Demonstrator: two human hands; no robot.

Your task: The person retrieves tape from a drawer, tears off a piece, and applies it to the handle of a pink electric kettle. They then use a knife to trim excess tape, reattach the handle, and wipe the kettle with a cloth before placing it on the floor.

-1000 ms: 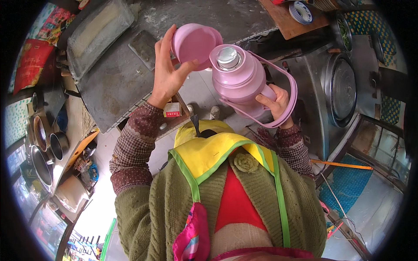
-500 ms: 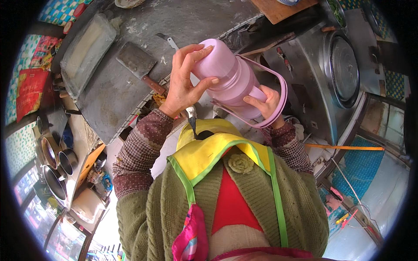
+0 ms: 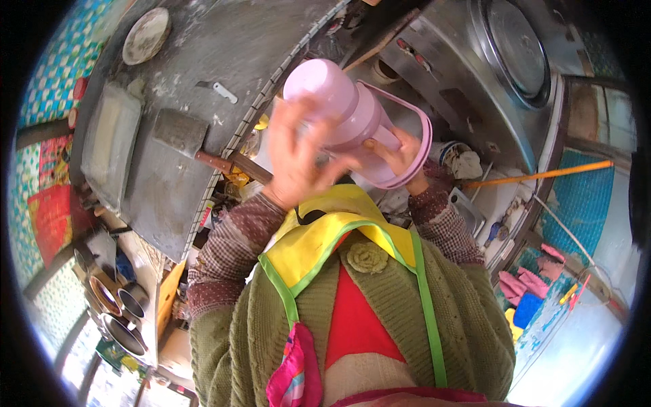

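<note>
Blurred, hidden and cut-off parts

The left hand [image 3: 305, 156] is blurred; its fingertips cannot be separated, and contact with the pink flask [image 3: 373, 115] is uncertain. This hand covers part of the flask's near side. Most fingers of the right hand [image 3: 401, 154] are hidden at the flask's grip. The lower edge crops the green cardigan [image 3: 271, 346]; the upper edge, the large round metal lid [image 3: 515, 47].

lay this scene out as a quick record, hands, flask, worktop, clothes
left hand: motion-blurred, fingers spread by the cap; contact unclear
right hand: gripping the side handle
flask: pink, tilted, cap over its top
worktop: cleaver, small white-handled knife, shallow tray
clothes: olive cardigan, yellow apron with green edging
</note>
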